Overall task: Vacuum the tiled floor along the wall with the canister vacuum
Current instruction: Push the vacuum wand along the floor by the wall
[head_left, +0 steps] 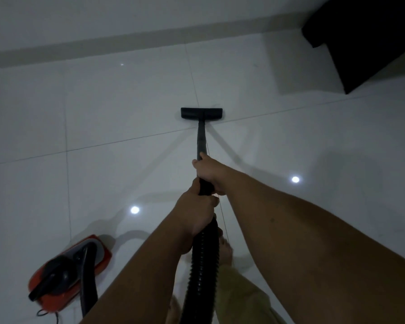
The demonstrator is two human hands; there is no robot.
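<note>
A black vacuum wand [201, 139] runs forward from my hands to a flat black floor nozzle [201, 113] resting on the white tiled floor [117, 108], about a tile short of the wall's beige skirting [126, 42]. My right hand [209, 174] grips the wand higher up. My left hand [197, 211] holds it just behind, where the ribbed black hose [202, 265] begins. The red and black canister vacuum [68, 270] sits on the floor at my lower left.
A dark piece of furniture [369, 38] stands at the upper right corner against the wall. A thin cord [222, 218] hangs beside the hose. Ceiling lights reflect in the glossy tiles. My foot shows under the hose.
</note>
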